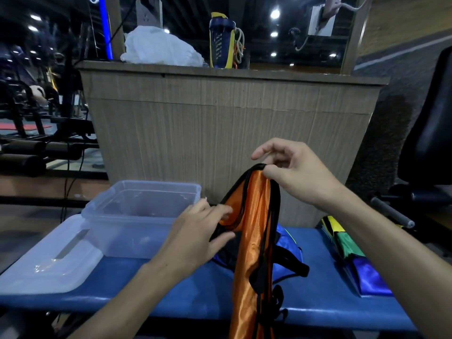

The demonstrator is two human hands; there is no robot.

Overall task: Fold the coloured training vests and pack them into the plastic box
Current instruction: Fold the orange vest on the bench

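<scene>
Fingers (267, 172) of both hands pinch the orange vest (252, 241) (no legible writing).

It was a gym. Black weight machines with padded rollers (27, 152) stood at the left on a dark floor, ceiling spotlights (275, 13) shone overhead, and a shaker bottle (220, 41) stood on a wood-panelled counter (220, 113) behind the blue padded worktop (318, 302).

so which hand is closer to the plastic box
Left. The left hand holds the orange vest just right of the plastic box, by its right wall. The right hand pinches the vest's top, higher and further right.
</scene>
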